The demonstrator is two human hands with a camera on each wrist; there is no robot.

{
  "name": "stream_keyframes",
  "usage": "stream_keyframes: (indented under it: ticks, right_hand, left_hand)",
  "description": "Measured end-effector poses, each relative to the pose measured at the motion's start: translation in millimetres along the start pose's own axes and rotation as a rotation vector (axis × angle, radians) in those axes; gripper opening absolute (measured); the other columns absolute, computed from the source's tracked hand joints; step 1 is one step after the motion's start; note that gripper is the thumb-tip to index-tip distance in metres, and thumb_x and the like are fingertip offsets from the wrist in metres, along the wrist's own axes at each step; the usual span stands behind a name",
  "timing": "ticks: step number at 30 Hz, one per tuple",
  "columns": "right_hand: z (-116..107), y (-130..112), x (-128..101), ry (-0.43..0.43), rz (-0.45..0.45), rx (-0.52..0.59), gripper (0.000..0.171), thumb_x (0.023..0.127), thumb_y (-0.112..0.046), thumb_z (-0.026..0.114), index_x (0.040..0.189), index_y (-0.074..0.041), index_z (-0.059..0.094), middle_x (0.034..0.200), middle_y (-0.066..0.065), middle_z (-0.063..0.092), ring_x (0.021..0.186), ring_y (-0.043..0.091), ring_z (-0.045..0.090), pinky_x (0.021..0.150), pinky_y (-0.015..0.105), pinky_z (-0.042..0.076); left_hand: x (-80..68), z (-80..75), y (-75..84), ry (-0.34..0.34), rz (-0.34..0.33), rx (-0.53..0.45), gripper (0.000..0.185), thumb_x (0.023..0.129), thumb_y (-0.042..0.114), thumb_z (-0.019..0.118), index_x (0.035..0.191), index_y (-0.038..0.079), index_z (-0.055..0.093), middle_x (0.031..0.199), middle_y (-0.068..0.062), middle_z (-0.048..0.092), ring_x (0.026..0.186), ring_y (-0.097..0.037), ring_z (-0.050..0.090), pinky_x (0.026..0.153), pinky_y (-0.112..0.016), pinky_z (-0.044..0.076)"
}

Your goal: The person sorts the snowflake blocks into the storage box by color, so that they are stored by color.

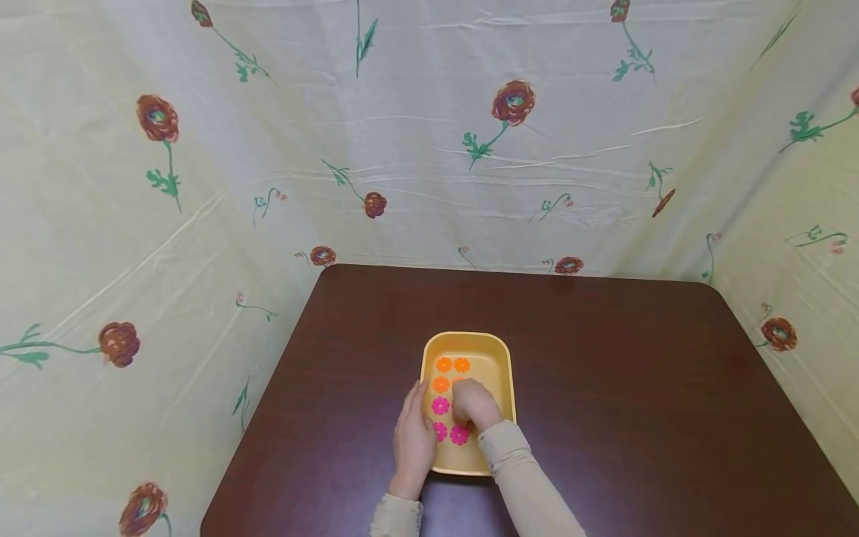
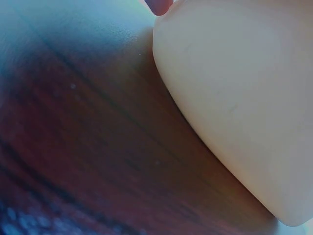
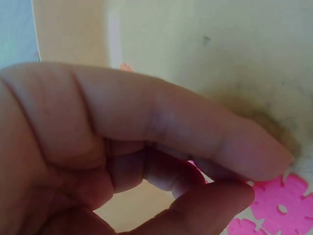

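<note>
A yellow tray (image 1: 500, 352) stands on a dark brown table (image 1: 604, 358). Orange flower discs (image 1: 444, 365) lie in its far part and pink flower discs (image 1: 440, 406) nearer me. My left hand (image 1: 414, 429) rests flat against the tray's left side, fingers straight; the left wrist view shows the tray wall (image 2: 234, 98) close up. My right hand (image 1: 473, 403) is inside the tray with its fingers curled. In the right wrist view the right hand (image 3: 259, 181) pinches a pink disc (image 3: 195, 169) between thumb and forefinger, just above other pink discs (image 3: 281, 205) on the tray floor.
A cream cloth with red flowers (image 1: 513, 102) hangs behind and to both sides of the table. The table's bare wood (image 2: 98, 147) stretches left and right of the tray. Beige sleeves (image 1: 520, 477) cover both forearms.
</note>
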State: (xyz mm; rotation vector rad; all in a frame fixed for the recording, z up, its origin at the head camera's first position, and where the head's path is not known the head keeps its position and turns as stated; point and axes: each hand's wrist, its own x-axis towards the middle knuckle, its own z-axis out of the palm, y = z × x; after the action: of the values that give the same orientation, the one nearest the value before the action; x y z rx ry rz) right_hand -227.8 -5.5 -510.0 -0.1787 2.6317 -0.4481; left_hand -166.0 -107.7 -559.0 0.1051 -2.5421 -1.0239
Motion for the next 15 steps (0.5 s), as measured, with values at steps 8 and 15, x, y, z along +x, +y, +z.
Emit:
stream_keyframes:
  ticks: [8,15]
  right_hand:
    - [-3.0,0.1,-1.8,0.023,0.014,0.018,0.009,0.071,0.006,0.062,0.076,-0.001,0.060,0.064,0.010,0.052,0.047,0.018,0.048,0.039,0.023,0.038]
    - [-3.4,0.7,-2.1,0.033,-0.005,0.023,0.006,0.071,0.005,0.061,0.074,-0.001,0.059,0.063,0.009,0.052,0.047,0.017,0.046,0.040,0.023,0.035]
  left_hand:
    - [0.5,0.4,0.1,0.022,0.022,0.010,0.048,0.081,-0.007,0.053,0.127,0.007,0.053,0.129,-0.010,0.052,0.108,-0.032,0.055,0.082,-0.047,0.047]
    - [0.3,0.7,-0.4,0.022,0.024,0.008,0.048,0.081,-0.007,0.054,0.127,0.007,0.053,0.129,-0.010,0.052,0.108,-0.032,0.055,0.083,-0.047,0.047]
